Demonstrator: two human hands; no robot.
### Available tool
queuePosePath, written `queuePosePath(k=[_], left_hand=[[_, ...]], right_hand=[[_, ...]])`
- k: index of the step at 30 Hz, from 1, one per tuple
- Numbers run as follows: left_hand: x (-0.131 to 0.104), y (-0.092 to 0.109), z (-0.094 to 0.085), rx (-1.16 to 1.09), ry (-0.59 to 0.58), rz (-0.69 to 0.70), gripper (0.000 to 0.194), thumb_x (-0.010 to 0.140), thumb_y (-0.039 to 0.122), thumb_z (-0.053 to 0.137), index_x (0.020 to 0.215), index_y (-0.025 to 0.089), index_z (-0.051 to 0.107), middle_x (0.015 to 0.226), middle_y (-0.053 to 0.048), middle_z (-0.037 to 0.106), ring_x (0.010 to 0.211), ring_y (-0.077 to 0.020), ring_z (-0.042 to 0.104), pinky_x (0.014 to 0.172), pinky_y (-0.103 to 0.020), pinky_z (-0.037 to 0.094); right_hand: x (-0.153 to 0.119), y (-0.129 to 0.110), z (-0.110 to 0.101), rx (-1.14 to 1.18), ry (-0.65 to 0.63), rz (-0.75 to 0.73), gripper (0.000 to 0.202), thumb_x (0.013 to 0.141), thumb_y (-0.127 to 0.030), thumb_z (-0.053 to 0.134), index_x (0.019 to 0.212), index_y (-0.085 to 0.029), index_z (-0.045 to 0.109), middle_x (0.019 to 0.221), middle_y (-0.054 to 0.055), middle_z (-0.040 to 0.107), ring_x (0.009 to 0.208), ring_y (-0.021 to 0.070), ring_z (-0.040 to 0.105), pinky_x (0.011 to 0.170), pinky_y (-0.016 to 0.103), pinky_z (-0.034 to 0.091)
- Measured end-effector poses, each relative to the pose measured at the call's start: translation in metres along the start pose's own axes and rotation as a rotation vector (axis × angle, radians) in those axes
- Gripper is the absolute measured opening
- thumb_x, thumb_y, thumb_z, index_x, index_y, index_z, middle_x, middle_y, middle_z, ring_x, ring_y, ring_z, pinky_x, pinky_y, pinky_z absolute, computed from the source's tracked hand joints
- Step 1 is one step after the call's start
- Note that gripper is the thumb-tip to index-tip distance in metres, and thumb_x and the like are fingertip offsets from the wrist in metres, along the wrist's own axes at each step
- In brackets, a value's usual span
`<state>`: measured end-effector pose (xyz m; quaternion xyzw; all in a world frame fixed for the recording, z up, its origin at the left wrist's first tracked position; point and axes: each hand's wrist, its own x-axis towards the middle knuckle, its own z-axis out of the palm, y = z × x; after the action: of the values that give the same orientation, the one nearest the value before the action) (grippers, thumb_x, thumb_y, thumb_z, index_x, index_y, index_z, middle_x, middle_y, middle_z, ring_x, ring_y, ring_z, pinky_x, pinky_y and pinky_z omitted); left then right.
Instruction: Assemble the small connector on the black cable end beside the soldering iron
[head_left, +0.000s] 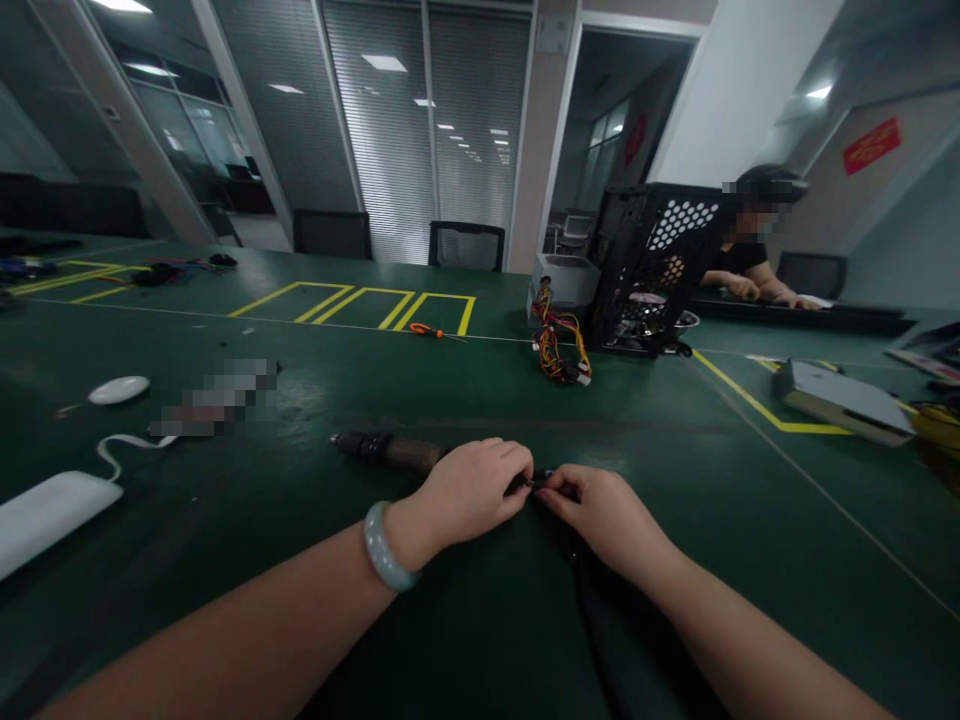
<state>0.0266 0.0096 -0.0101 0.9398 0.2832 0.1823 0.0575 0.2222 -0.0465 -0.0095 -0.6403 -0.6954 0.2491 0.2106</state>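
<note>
On the green table, a dark tool with a brown barrel and a black ribbed front end [367,446] lies with its tip toward the left. My left hand [476,490] is closed at the tool's right end, fingers bent over a small dark part. Close beside it, my right hand [600,510] pinches something small and dark between thumb and fingers; the fingertips of both hands nearly meet. A black cable [589,620] runs from below the hands toward the front edge of the view. The small pieces between my fingers are mostly hidden.
An orange-handled screwdriver [426,330] lies ahead. Behind to the right stand a grey power supply [574,280] with bundled wires [559,345] and a black computer case [652,270]. A silver box [844,400] lies right, a white device [52,515] left. Another person [750,255] sits beyond the case.
</note>
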Motion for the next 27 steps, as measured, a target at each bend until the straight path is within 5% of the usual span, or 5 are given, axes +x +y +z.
queuePosePath(k=[27], left_hand=[[0.0028, -0.0016, 0.0036, -0.02, 0.007, 0.042, 0.006, 0.086, 0.025, 0.06, 0.091, 0.021, 0.06, 0.09, 0.0, 0.064, 0.086, -0.0182, 0.058, 0.075, -0.031, 0.044]], right_hand=[[0.0005, 0.0005, -0.0027, 0.057, -0.057, 0.008, 0.014, 0.085, -0.034, 0.059, 0.086, -0.024, 0.068, 0.081, -0.003, 0.07, 0.072, 0.0136, 0.063, 0.062, 0.023, 0.04]])
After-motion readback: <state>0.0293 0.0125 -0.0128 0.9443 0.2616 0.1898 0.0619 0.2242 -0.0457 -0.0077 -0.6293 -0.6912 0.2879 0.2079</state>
